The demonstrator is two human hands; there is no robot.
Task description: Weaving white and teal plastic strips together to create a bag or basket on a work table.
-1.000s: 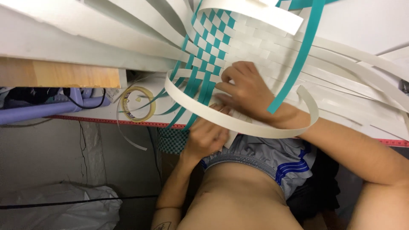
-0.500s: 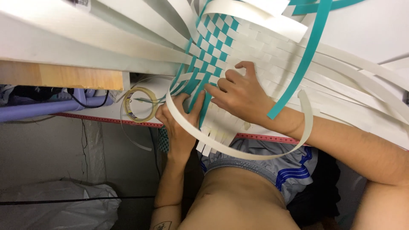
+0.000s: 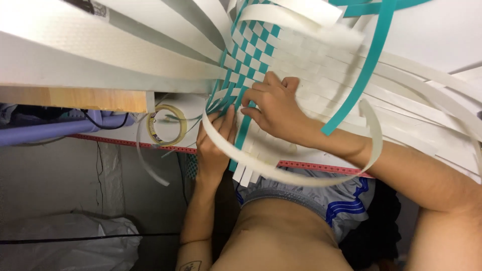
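White table [image 3: 442, 35], woven mat [image 3: 306, 65] under fingers [image 3: 258, 95]

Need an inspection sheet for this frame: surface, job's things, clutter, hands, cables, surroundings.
Surface: white table, red measuring tape along its edge.
Job's things: woven mat of white and teal strips; loose teal strip; curved white strip looping over the forearm.
Clutter: tape roll on the table edge.
Hands: left hand flat against the weave's edge; right hand pressing the weave, fingers bent.
Cables: black cable below the wooden board.
Surroundings: white plastic bag on the floor.
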